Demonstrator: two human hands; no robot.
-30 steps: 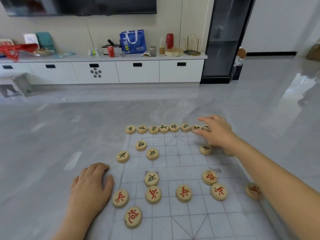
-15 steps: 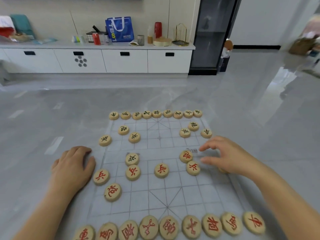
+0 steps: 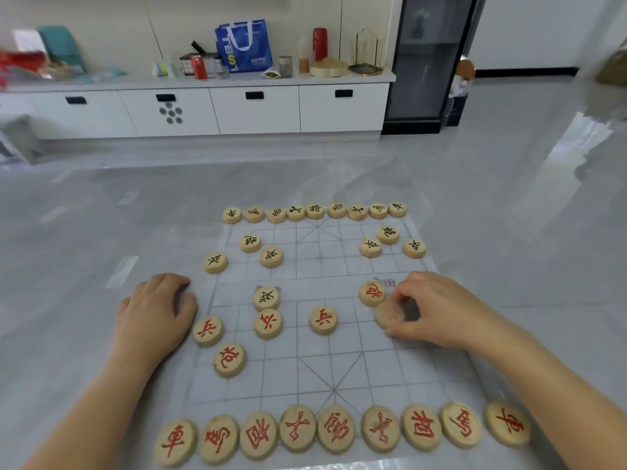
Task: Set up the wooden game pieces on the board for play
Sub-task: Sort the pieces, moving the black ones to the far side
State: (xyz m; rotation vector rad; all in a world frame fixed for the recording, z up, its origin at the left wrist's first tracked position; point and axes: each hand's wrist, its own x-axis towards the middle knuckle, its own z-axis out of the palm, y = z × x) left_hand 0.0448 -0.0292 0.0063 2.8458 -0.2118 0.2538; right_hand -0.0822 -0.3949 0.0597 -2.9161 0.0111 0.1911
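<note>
mid-setup. pinching a piece (image 3: 389, 314) with right hand (image 3: 437, 310) near the board (image 3: 383, 368) right edge, blank face showing; resting left hand (image 3: 156, 313) relaxed, empty, at left edge. next, likely: flip, seat on soldier row.

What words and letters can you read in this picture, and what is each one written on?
"車", red: end piece of the near row.
"兵", red: middle soldier piece.
"炮", red: cannon piece.
"相", red: near-row piece.
"卒", black: far piece.
"TBS", sideways: blue bag.
Too blurred to read: the bag's small print, the red can, the pinched piece in the right hand grip.
</note>
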